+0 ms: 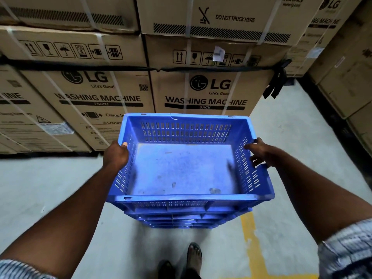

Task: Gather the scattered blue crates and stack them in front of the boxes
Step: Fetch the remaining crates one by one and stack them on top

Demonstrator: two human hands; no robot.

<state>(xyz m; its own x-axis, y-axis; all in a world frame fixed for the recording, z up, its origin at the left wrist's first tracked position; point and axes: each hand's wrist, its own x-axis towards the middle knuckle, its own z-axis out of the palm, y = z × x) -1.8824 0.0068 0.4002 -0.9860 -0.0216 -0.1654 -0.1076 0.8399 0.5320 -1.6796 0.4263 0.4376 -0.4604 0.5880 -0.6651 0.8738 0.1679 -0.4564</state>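
Before the boxes (pixel 207 91), slotted blue crate (pixel 181 170) atop stack, left hand (pixel 115 155) gripping rim, right hand (pixel 259 153) splayed

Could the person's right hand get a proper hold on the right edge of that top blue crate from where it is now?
Probably yes. The right hand is open with its fingers already on the right wall of the top crate, and nothing lies between it and the rim. The left hand grips the opposite wall.
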